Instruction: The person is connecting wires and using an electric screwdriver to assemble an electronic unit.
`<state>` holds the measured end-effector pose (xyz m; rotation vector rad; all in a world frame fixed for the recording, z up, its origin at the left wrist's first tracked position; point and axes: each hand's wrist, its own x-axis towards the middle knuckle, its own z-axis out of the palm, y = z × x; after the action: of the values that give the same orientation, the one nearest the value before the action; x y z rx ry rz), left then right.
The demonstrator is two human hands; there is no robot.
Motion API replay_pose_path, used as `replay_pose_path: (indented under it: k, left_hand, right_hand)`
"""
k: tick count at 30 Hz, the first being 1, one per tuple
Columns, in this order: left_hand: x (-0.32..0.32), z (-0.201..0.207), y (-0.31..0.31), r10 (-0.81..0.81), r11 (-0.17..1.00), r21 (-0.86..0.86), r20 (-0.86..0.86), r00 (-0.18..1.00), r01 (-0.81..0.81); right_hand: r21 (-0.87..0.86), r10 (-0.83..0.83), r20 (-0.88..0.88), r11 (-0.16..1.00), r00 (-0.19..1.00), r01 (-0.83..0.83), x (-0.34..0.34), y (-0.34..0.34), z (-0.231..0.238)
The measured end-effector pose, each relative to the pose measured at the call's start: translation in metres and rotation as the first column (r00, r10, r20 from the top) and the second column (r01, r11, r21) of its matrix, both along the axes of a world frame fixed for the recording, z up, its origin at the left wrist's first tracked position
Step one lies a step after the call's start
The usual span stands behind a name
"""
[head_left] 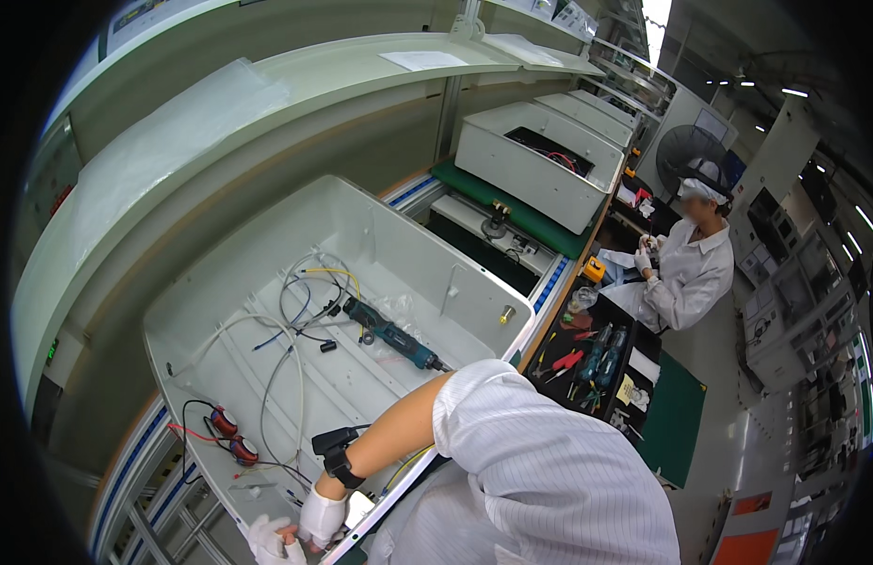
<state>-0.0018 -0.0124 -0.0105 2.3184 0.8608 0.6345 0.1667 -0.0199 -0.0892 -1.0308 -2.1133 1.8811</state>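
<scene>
Open grey-white rectangular housing with raised walls (408, 264) lies in front of the person, open side upward. By its look it is a stiff shell, perhaps of moulded plastic or painted metal; I judge it bulky, awkward for one hand, and a little slippery to gloves. Best hold seems to be under the rim, at two opposite walls.

The white-gloved left hand (270, 541) and the white-gloved right hand (322, 516) are close together at its near corner, with fingers bent; I cannot tell what, if anything, they grip.

Inside lie a teal-and-black power screwdriver (394, 336), probably heavy enough to slide if the housing tilts, a crumpled clear plastic bag (399, 306), and thin loose cables, easily snagged. Two red-and-black round parts (226, 421) sit by the left wall. Beyond, a second grey-white housing (521, 179) stands on a green mat (455, 176).
</scene>
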Motion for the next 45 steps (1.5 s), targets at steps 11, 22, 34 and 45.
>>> replay_pose_path:
  k: [11,22,34,45]
  left_hand:
    - [0.007,0.014,0.004,-0.153,0.972,0.179,-0.001,0.988,0.151]
    - [0.000,-0.001,-0.001,0.009,1.000,0.020,0.008,1.000,-0.009]
    - [0.006,0.006,0.004,-0.039,0.996,0.079,0.011,0.999,0.038]
    - [0.007,0.006,0.006,0.081,0.996,0.029,0.073,0.994,-0.083]
  right_hand:
    - [0.584,0.180,-0.064,0.804,0.981,-0.110,-0.003,0.017,-0.045]
    - [-0.052,0.009,-0.008,0.999,1.000,-0.010,0.001,0.002,0.004]
    - [0.684,0.027,0.262,0.700,0.965,-0.205,0.021,-0.003,0.027]
    - [0.697,-0.709,0.702,0.668,-0.061,0.259,0.319,-0.053,-0.014]
